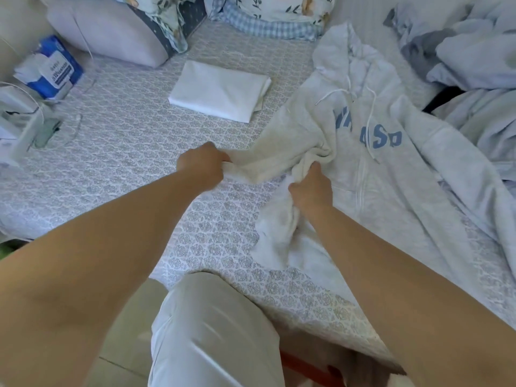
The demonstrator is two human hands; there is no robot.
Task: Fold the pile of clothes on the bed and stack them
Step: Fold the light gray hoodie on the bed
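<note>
A pale grey zip hoodie (371, 174) with blue chest lettering lay spread front-up on the right half of the bed (125, 152), hood toward the pillows (111, 32). Its near sleeve (268, 160) ran leftward, bunched where it joined the body. The left hand (202, 164) gripped the sleeve end, fingers clenched on the cuff; the right hand (311, 188) grasped a fold of fabric near the shoulder and front edge. One folded white garment (220, 90) rested just beyond, starting the stack; the unfolded pile (469, 51) lay at the far right. The step in hand appeared to be straightening the sleeve. Done well, it would likely call for drawing the sleeve taut between both hands, smoothing the bunching, then laying it flat across the chest. A tissue pack (53, 68) stood at far left.
</note>
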